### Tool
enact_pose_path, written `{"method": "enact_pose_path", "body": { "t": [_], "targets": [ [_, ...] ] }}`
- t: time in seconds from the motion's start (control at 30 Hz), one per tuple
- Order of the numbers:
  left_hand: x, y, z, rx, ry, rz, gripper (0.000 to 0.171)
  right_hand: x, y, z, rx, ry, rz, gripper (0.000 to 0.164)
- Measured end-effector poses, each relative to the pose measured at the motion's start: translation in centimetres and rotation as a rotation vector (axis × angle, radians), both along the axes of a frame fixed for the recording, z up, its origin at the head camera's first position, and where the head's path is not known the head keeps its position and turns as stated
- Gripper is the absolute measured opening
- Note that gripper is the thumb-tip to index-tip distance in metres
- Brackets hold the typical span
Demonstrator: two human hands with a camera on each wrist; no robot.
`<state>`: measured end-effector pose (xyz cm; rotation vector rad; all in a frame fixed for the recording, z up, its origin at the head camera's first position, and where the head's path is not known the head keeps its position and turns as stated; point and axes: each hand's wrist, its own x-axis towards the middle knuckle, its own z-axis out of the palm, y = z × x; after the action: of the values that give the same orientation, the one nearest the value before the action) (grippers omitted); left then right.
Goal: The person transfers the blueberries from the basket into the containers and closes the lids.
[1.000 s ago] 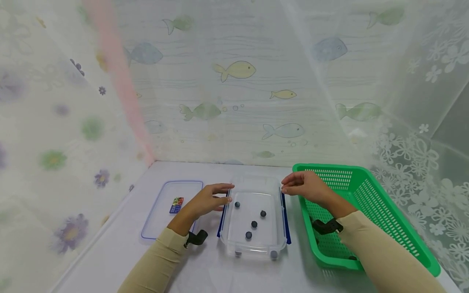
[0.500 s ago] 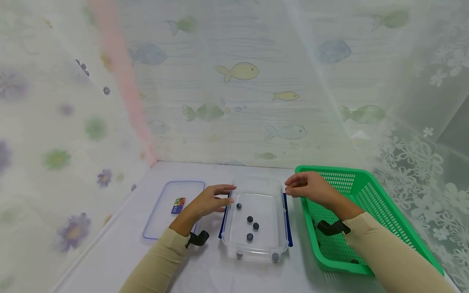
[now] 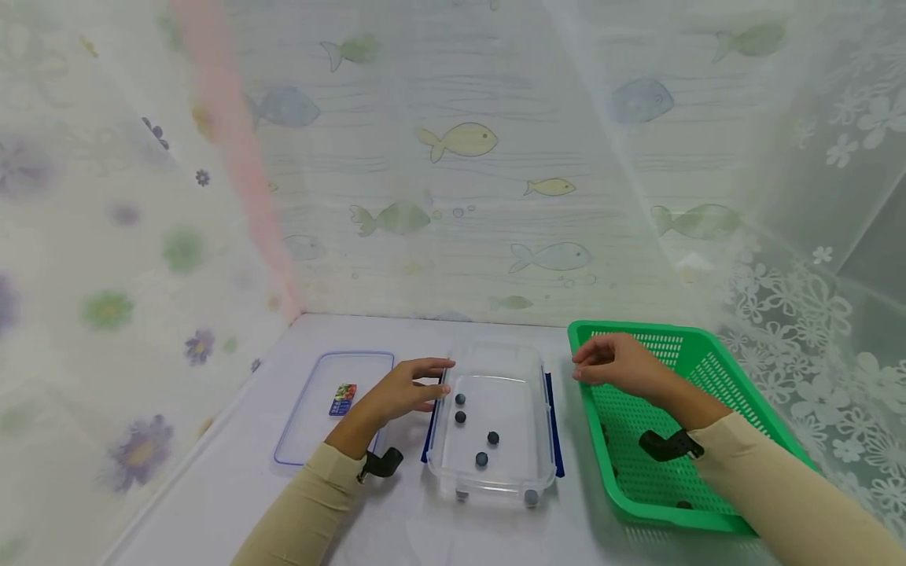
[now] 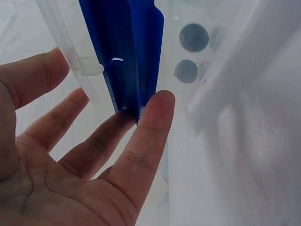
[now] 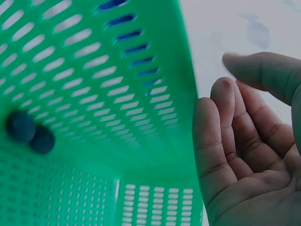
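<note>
My left hand (image 3: 410, 385) rests at the left side of a clear plastic food container (image 3: 513, 393), thumb and a finger over its rim. In the left wrist view, other fairly straight fingers touch its blue latch flap (image 4: 127, 47). Several dark blue berries, blueberries by their look, lie inside, one blueberry (image 3: 493, 438) near the middle. My right hand (image 3: 623, 365) is above the left rim of a green basket (image 3: 668, 515), fingers loosely bent; I see nothing between thumb and fingertips. In the right wrist view, two touching dark blueberries (image 5: 21, 127) lie in the basket.
A clear lid (image 3: 311, 428) with a blue edge and a colourful label (image 3: 343, 399) lies left of the container on the white table (image 3: 212, 503). The basket's wall stands close to the container's right side. A fish-print curtain (image 3: 425, 259) hangs behind.
One blueberry has rolled leftward across the container to its left side. My right hand has moved right, from the container's right edge to above the basket rim. My left hand stays in place.
</note>
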<state>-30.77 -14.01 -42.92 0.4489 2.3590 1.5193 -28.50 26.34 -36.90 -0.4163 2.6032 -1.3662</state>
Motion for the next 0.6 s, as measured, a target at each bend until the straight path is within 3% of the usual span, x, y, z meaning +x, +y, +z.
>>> {"method": "enact_pose_path", "body": {
  "t": [0.23, 0.6],
  "targets": [
    [0.0, 0.0, -0.1, 0.016, -0.004, -0.006, 0.049, 0.5, 1.9, -0.7, 0.022, 0.003, 0.015, 0.024],
    [-0.2, -0.1, -0.2, 0.007, 0.004, -0.01, 0.05, 0.6, 4.0, -2.8, 0.093, -0.035, 0.089, 0.024]
  ]
}}
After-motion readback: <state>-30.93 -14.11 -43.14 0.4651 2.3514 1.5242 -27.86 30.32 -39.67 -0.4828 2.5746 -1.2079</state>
